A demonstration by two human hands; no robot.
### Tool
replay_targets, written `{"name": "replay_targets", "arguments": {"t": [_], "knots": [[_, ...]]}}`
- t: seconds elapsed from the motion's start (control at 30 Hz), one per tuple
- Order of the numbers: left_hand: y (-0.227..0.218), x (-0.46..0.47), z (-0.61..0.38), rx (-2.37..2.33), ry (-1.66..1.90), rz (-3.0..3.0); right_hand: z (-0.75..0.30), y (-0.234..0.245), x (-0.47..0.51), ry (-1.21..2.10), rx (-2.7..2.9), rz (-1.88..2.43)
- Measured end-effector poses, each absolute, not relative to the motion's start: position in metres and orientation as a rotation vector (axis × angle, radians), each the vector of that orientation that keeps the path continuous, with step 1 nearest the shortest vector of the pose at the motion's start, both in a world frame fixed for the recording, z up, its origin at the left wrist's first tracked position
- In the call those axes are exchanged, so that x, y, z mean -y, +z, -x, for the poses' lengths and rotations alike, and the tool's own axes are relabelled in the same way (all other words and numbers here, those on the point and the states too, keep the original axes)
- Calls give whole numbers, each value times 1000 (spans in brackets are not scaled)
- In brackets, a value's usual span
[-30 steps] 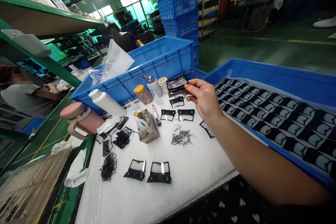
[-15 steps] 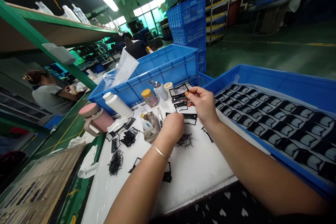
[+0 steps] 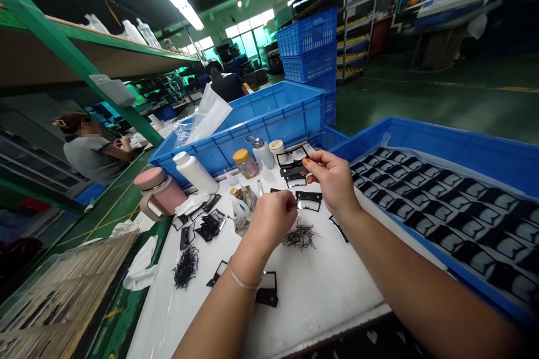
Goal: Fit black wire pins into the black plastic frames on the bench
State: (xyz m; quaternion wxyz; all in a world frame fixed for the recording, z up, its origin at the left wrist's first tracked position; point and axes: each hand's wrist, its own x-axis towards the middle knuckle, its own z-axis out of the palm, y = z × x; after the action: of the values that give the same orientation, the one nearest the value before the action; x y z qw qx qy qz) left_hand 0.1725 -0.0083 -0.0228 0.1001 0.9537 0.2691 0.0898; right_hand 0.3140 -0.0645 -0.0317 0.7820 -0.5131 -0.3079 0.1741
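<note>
My right hand (image 3: 334, 176) pinches a thin black frame-shaped plastic piece (image 3: 293, 155) by its right end, thumb against fingers. Lower and to the left, my left hand (image 3: 275, 214) is closed with its fingers curled under; anything in them is hidden. Just below its fingertips lies a pile of thin black strips (image 3: 301, 236) on the white tabletop (image 3: 324, 291). More black frames lie around the hands, among them one frame (image 3: 309, 200) between them and another frame (image 3: 268, 287) partly behind my left forearm.
At the right, a large blue bin (image 3: 458, 137) holds rows of black pieces. Behind the table stand a blue crate (image 3: 269, 118), a yellow-lidded jar (image 3: 245, 164) and a white bottle (image 3: 196, 173). A pink mug (image 3: 162, 193) and another strip pile (image 3: 186, 267) are at left. Co-workers sit beyond.
My left hand has turned and drawn slightly back toward the strip pile, uncovering more of the frame beside it. My right hand keeps its pinch on the frame. The camera view has shifted slightly.
</note>
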Motion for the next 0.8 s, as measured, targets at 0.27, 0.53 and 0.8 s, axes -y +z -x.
{"name": "replay_targets", "arguments": {"t": [0.27, 0.53, 0.8], "knots": [[-1, 24, -117, -544, 687, -1848, -298, -20, 74, 679, 894, 1291], [-15, 27, -103, -528, 858, -1609, -290, -13, 83, 896, 1074, 1417], [-25, 22, -110, -528, 1116, -1872, -282, -19, 81, 927, 1089, 1346]]}}
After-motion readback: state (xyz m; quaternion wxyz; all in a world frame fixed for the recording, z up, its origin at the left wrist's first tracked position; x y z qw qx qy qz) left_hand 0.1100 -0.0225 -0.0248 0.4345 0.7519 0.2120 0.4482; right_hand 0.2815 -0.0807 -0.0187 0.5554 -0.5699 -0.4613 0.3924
